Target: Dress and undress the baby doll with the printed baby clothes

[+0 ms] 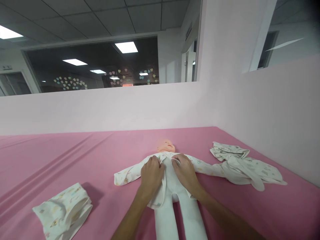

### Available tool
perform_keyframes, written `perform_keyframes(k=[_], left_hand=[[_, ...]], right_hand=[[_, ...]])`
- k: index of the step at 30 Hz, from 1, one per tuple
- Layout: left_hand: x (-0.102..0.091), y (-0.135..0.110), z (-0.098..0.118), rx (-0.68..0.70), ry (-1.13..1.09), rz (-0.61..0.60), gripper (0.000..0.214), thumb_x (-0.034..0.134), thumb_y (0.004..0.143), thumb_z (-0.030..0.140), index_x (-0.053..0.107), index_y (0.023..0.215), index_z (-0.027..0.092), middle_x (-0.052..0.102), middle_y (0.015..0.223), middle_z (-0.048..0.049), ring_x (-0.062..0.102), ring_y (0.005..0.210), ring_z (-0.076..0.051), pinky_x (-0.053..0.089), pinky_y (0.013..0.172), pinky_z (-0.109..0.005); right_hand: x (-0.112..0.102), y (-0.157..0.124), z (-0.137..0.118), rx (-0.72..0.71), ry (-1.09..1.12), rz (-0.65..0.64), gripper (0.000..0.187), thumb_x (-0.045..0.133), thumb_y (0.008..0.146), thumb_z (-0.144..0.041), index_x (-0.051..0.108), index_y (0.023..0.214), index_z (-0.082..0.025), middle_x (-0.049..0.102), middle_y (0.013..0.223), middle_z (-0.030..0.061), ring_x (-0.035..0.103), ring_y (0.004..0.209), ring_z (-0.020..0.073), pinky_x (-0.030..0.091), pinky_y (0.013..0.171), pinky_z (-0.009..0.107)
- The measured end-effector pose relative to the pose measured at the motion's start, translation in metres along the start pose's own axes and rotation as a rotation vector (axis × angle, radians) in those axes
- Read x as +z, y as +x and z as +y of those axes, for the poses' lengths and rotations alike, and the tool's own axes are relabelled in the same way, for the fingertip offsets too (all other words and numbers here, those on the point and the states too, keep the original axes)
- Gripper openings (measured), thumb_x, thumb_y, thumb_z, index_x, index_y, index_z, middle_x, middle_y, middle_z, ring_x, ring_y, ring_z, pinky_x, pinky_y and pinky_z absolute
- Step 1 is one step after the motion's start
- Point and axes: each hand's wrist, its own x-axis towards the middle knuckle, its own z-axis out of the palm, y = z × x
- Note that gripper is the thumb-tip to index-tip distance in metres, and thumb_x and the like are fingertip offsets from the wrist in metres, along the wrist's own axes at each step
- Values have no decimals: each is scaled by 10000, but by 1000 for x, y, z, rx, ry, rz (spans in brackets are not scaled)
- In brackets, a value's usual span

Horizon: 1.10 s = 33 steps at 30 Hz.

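Observation:
A baby doll [165,145] lies on its back on the pink sheet [75,156], head away from me. It wears a white printed top [127,173] with sleeves spread to both sides, and its white cloth legs [175,213] point toward me. My left hand [151,175] pinches the left edge of the top at the doll's chest. My right hand [185,173] pinches the right edge near the collar. Both hands are closed on the fabric, and the front of the top stands apart between them.
A folded pair of printed baby trousers [63,211] lies at the near left. A crumpled printed garment [242,165] lies to the right near the pink wall [275,126]. A low pink partition with windows runs along the back.

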Motion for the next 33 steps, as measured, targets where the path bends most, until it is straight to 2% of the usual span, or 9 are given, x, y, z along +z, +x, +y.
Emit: perform_keyframes(k=[2, 4, 6, 9, 12, 16, 21, 27, 33], left_hand=[[-3, -1, 0, -11, 32, -25, 98, 401, 817, 213, 423, 721, 214, 587, 756, -6, 470, 612, -171, 228, 559, -285], [-5, 0, 1, -11, 12, -28, 110, 404, 818, 201, 418, 710, 214, 580, 728, -1, 464, 602, -166, 229, 558, -285], [-6, 1, 2, 17, -58, 0, 125, 403, 823, 183, 413, 702, 212, 571, 707, 6, 460, 606, -157, 244, 563, -279], [-6, 0, 6, 70, -187, 53, 108, 403, 827, 163, 441, 737, 210, 584, 742, 8, 467, 644, -148, 274, 585, -265], [-4, -2, 10, 87, -243, 84, 105, 399, 842, 165, 464, 773, 209, 596, 771, 9, 467, 659, -146, 281, 604, -261], [-3, -5, 14, 99, -213, 84, 124, 405, 858, 173, 455, 750, 205, 604, 783, 9, 462, 658, -144, 274, 614, -264], [-3, -7, 16, 135, -138, 47, 142, 396, 870, 171, 471, 754, 203, 611, 797, 0, 480, 665, -150, 273, 607, -270], [4, -8, 16, 175, -100, -1, 120, 413, 885, 180, 513, 822, 203, 632, 868, -19, 542, 774, -168, 308, 658, -274], [11, -8, 14, 208, -105, -10, 98, 427, 889, 163, 508, 846, 198, 629, 900, -24, 546, 812, -172, 334, 693, -281]], right_hand=[[0, 1, 3, -1, -41, -17, 173, 436, 828, -216, 595, 895, -199, 638, 962, 59, 535, 946, 232, 369, 859, 360], [-1, 1, 6, -18, -67, -42, 142, 436, 819, -213, 578, 814, -203, 629, 916, 58, 532, 917, 233, 369, 845, 364], [-2, 1, 5, -38, -42, -57, 150, 420, 827, -210, 525, 719, -208, 610, 839, 41, 526, 853, 217, 374, 806, 351], [-5, 0, -1, -44, 54, -31, 162, 419, 841, -231, 471, 689, -212, 582, 789, 19, 513, 801, 196, 380, 760, 326], [-9, -2, -8, 10, 152, -25, 168, 426, 855, -275, 513, 726, -211, 596, 797, 12, 523, 785, 186, 393, 736, 309], [-15, -9, -9, 139, 253, -64, 196, 440, 855, -330, 588, 810, -210, 641, 834, 9, 560, 786, 184, 419, 704, 292], [-22, -17, -1, 236, 297, -113, 236, 472, 838, -373, 633, 840, -202, 616, 708, -8, 556, 689, 173, 428, 625, 270], [-24, -16, -6, 206, 369, -114, 294, 491, 842, -405, 683, 907, -192, 664, 755, 16, 586, 724, 189, 462, 629, 276], [-19, -19, -15, 177, 394, -115, 300, 485, 855, -380, 701, 971, -207, 710, 861, 27, 622, 793, 202, 490, 713, 298]])
